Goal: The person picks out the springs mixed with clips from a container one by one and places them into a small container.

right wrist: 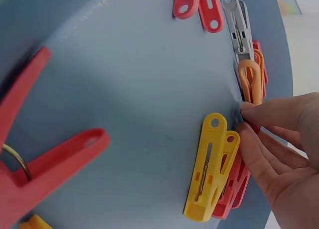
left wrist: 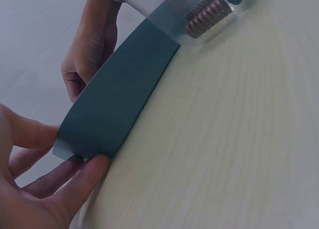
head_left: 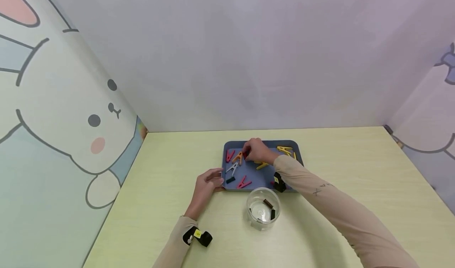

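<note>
A blue-grey tray (head_left: 263,177) holds several spring clothespins. My left hand (head_left: 208,184) holds its near left corner, with fingers and thumb against the outer wall (left wrist: 112,97) in the left wrist view. Over the far part of the tray, my right hand (head_left: 258,151) pinches a small dark red piece (right wrist: 253,125). Its kind is hidden by the fingertips. Close to those fingertips lie an orange clip (right wrist: 250,79) and a yellow clothespin (right wrist: 208,167), the latter partly over a red clothespin (right wrist: 234,186).
A clear round jar (head_left: 253,219) stands in front of the tray with several dark ridged pieces (head_left: 268,204) inside. A grey clothespin (head_left: 232,167), a small dark piece (head_left: 230,179) and a pink-red clothespin (head_left: 243,182) lie in the tray's left part. A wall rises behind the table (head_left: 170,153).
</note>
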Demonstrator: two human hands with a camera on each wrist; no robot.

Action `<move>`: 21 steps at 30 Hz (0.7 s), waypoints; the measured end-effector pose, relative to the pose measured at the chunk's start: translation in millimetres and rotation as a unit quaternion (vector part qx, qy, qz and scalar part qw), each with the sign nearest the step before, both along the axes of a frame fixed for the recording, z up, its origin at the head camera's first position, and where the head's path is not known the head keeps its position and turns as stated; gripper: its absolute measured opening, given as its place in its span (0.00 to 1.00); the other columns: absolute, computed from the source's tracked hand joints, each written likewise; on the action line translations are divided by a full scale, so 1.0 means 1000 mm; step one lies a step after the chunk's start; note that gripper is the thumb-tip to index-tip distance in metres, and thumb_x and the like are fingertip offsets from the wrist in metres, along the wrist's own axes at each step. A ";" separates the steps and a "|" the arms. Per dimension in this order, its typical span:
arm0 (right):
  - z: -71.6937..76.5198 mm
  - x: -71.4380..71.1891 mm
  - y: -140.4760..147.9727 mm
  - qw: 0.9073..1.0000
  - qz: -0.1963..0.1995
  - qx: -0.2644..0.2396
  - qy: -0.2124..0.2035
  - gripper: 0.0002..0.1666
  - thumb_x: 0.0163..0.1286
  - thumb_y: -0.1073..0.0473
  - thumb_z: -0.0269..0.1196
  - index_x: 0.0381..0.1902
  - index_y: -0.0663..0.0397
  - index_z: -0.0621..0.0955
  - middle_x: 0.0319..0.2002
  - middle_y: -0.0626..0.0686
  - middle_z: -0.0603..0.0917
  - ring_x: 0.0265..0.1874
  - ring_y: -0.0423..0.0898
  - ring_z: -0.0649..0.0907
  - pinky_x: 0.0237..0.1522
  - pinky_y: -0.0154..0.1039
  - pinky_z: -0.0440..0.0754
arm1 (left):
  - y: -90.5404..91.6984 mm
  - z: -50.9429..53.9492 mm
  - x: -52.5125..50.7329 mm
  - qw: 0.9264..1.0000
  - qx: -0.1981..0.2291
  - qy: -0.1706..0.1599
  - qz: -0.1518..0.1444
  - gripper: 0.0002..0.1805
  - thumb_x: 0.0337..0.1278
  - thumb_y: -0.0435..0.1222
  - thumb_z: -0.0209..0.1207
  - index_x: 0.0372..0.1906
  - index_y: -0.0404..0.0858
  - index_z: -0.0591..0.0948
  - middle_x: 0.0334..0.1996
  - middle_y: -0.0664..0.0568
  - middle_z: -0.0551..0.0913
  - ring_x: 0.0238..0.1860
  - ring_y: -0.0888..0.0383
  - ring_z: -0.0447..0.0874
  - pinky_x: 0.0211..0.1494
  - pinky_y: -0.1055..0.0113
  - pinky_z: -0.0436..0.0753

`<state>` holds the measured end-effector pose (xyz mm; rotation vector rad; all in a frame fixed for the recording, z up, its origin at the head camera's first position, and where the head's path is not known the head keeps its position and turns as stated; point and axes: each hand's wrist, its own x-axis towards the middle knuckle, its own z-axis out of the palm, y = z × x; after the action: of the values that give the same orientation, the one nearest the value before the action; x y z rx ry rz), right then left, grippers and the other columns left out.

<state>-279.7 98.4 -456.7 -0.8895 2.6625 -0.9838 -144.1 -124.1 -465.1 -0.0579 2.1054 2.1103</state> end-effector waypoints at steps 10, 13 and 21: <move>0.001 -0.001 0.008 0.999 -0.015 -0.045 -0.014 0.13 0.53 0.71 0.69 0.39 0.63 0.85 0.34 0.58 0.84 0.26 0.43 0.81 0.27 0.37 0.82 | 0.001 0.002 0.002 1.000 0.002 0.004 -0.001 0.22 0.57 0.24 0.56 0.59 0.28 0.74 0.52 0.30 0.75 0.51 0.39 0.76 0.48 0.47 0.81; 0.007 0.002 0.010 0.997 -0.015 -0.063 -0.035 0.13 0.54 0.72 0.67 0.40 0.65 0.84 0.33 0.59 0.84 0.25 0.44 0.82 0.26 0.37 0.82 | 0.002 0.002 0.002 1.000 0.002 0.006 -0.002 0.22 0.57 0.24 0.55 0.59 0.28 0.74 0.52 0.30 0.75 0.51 0.38 0.76 0.48 0.47 0.81; 0.018 0.009 0.017 0.992 -0.016 -0.088 -0.084 0.14 0.57 0.73 0.64 0.43 0.70 0.82 0.31 0.57 0.85 0.28 0.52 0.85 0.28 0.39 0.84 | 0.001 0.003 0.003 1.000 0.001 0.006 -0.001 0.22 0.57 0.25 0.56 0.59 0.27 0.74 0.53 0.30 0.75 0.51 0.38 0.76 0.48 0.47 0.81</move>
<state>-270.6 114.9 -438.2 -0.7602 2.4864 -1.2583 -141.5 -123.2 -462.4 -0.0421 2.1090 2.1165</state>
